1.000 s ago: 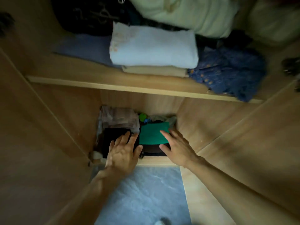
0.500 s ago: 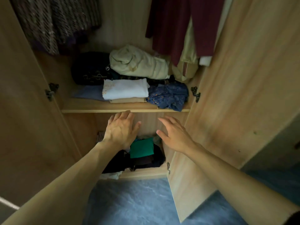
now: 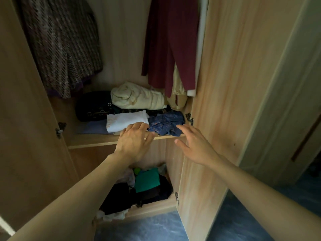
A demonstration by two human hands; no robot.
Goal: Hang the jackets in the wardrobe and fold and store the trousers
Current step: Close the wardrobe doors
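In the head view, an open light-wood wardrobe (image 3: pixel 225 84) is seen. Both hands are held out empty at the front edge of its middle shelf (image 3: pixel 90 144): the left hand (image 3: pixel 134 142) with fingers straight and spread, near a folded white cloth (image 3: pixel 126 122), and the right hand (image 3: pixel 194 145) with fingers loosely extended, just below a crumpled dark-blue patterned garment (image 3: pixel 166 125) at the shelf's right end. Nothing is gripped.

Two jackets are already hung above: a brown-patterned woven jacket (image 3: pixel 60 46) at the left, a maroon jacket (image 3: pixel 168 46) at the right. Folded dark trousers (image 3: pixel 151 192) lie in the bottom compartment under a folded green cloth (image 3: pixel 147 180).

The storing step is judged finished or nearly so. Next, either the shelf pile would be tidied or the doors closed; which cannot be told.
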